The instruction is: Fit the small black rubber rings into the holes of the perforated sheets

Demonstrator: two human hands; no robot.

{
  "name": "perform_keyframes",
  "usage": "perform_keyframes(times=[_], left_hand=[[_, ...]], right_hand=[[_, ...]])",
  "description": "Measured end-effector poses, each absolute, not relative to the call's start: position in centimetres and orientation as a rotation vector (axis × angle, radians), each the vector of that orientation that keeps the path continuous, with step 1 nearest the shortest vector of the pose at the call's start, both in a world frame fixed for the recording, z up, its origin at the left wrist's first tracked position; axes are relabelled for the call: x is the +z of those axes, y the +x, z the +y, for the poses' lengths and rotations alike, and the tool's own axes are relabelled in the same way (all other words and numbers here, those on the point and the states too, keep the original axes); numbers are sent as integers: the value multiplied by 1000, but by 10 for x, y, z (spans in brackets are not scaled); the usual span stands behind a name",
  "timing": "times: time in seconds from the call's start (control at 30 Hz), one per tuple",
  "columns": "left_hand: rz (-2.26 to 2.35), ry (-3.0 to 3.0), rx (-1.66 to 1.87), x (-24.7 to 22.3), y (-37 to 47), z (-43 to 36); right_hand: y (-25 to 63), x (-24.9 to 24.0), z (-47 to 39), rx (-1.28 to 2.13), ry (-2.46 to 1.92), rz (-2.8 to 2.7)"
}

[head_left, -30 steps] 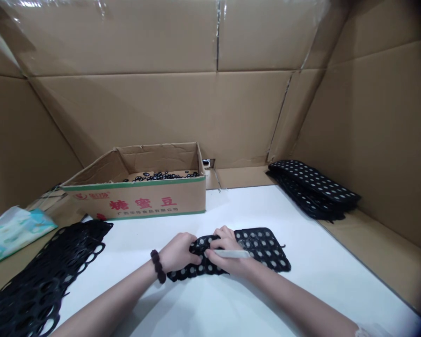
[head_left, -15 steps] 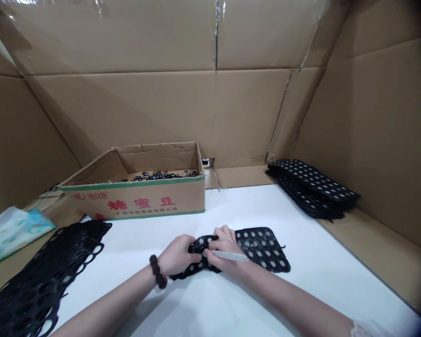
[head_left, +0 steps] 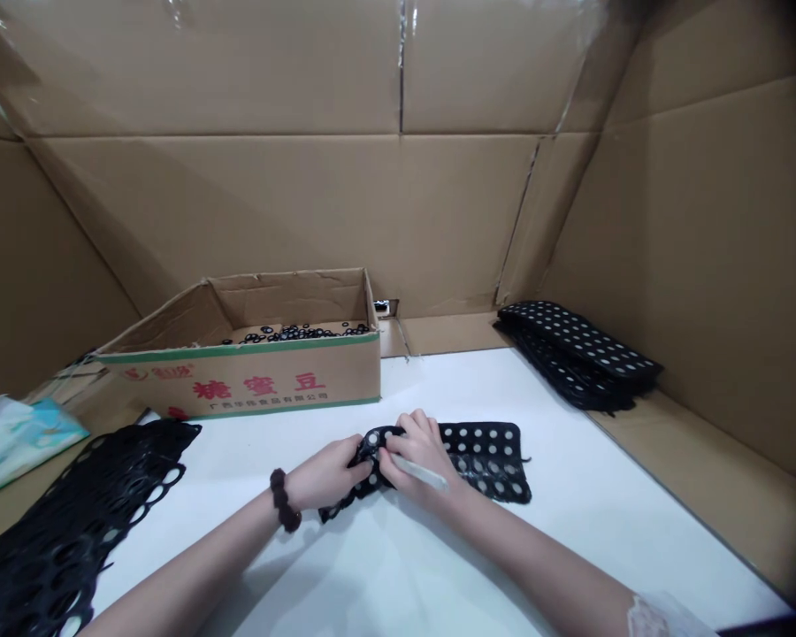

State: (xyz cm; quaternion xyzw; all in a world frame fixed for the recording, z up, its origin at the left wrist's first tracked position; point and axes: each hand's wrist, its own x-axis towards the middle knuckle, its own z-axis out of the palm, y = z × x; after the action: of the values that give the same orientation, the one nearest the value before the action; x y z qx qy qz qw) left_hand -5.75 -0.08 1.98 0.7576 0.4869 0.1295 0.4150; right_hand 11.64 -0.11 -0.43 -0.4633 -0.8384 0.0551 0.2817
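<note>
A black rubber-looking sheet [head_left: 487, 451] with rows of pale round spots or holes lies on the white table, its left part lifted and bent. My left hand [head_left: 325, 478], with a dark beaded band at the wrist, pinches the sheet's left end between thumb and fingers. Just right of it, my right hand [head_left: 421, 456] is closed round a slim whitish pen-like tool [head_left: 419, 471], its back end slanting toward the wrist. The tool's tip is hidden at the sheet, behind the fingers. The right hand's fingers also rest on the sheet's upper edge.
A cardboard box [head_left: 292, 380] with small black rings [head_left: 298, 333] stands behind the hands. Black sheets with larger holes [head_left: 72, 522] lie at left, beside a tissue pack [head_left: 23, 442]. A stack of spotted black sheets [head_left: 580, 354] sits back right. Cardboard walls [head_left: 271, 195] enclose the table.
The view has shifted slightly right. The tool in my right hand slants more steeply, and the sheet's left part is bent a little differently between my hands. Both hands keep their hold.
</note>
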Motion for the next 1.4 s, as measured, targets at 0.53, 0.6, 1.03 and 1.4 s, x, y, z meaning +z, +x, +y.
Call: perform_keyframes(times=[0.53, 0.6, 1.03, 1.4], left_hand=[[1136, 1696, 166, 30, -65, 2], [1175, 1712, 158, 29, -66, 3], [1161, 1597, 178, 29, -65, 2], [1143, 1523, 245, 24, -65, 1]], right_hand=[[122, -2, -25, 804, -1047, -1884], [120, -8, -20, 969, -1100, -1948], [119, -14, -16, 1075, -1147, -1912], [116, -19, -14, 1003, -1092, -1996]])
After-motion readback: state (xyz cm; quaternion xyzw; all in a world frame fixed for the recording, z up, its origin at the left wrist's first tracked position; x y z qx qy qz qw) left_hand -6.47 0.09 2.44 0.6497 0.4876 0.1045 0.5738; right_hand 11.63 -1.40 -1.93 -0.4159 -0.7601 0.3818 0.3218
